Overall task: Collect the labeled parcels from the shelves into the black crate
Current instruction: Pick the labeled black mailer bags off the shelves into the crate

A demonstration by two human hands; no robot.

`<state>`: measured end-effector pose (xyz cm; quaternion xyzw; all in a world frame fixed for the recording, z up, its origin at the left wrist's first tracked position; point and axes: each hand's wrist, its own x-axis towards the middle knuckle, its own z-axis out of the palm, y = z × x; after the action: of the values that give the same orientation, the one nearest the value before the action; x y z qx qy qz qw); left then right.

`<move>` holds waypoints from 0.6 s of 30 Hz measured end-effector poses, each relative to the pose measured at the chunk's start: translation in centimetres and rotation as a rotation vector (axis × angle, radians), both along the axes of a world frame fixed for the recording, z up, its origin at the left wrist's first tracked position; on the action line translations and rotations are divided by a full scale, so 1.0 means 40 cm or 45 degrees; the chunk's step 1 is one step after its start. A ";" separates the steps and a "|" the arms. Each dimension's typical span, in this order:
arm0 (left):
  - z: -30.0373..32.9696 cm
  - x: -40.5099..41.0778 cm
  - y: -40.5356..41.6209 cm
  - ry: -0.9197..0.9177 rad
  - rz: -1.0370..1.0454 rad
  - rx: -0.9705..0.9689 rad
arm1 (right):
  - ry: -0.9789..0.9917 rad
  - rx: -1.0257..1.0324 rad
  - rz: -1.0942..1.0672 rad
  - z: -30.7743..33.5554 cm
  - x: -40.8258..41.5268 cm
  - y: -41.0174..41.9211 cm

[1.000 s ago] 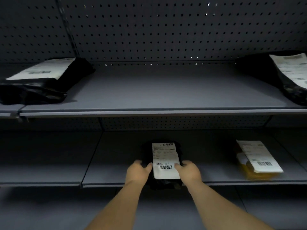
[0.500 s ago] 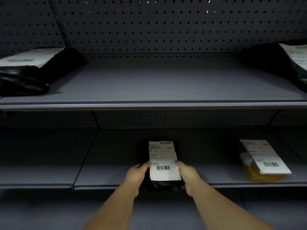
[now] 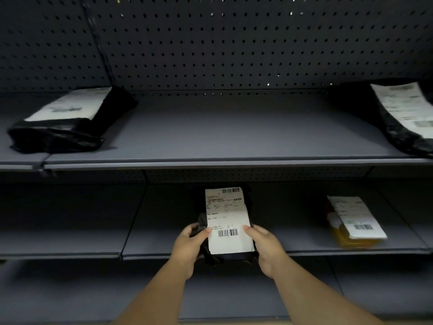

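Note:
A small black parcel (image 3: 228, 221) with a long white barcode label sits at the front of the middle shelf (image 3: 304, 250). My left hand (image 3: 189, 246) grips its left side and my right hand (image 3: 263, 246) grips its right side, thumbs on the label. A yellow labeled parcel (image 3: 353, 222) lies further right on the same shelf. On the upper shelf (image 3: 222, 158) a black labeled parcel (image 3: 68, 124) lies at the left and another black labeled parcel (image 3: 403, 116) at the right edge. The black crate is out of view.
A dark pegboard back wall (image 3: 234, 48) stands behind the shelves. The upper shelf's front lip overhangs the middle shelf. A lower shelf (image 3: 70, 296) runs below my forearms.
Both hands have closed further round the black parcel's sides and drawn it slightly toward the shelf's front edge. The camera view has shifted a little.

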<state>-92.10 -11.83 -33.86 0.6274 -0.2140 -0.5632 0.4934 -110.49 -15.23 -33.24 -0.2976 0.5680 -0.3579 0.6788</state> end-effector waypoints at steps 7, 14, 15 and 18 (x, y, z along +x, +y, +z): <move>0.033 0.006 0.038 0.050 -0.036 -0.039 | -0.073 -0.027 0.000 0.046 -0.003 0.042; 0.025 0.007 0.043 0.062 -0.063 -0.025 | -0.103 -0.027 0.007 0.046 -0.017 0.050; 0.023 0.008 0.043 0.062 -0.070 -0.022 | -0.104 -0.027 0.006 0.044 -0.018 0.051; 0.017 0.004 0.043 0.057 -0.080 -0.010 | -0.104 -0.016 0.008 0.038 -0.024 0.051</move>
<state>-91.95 -10.12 -33.16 0.6056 -0.2246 -0.5915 0.4825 -111.44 -13.19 -31.71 -0.2888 0.5364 -0.3711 0.7008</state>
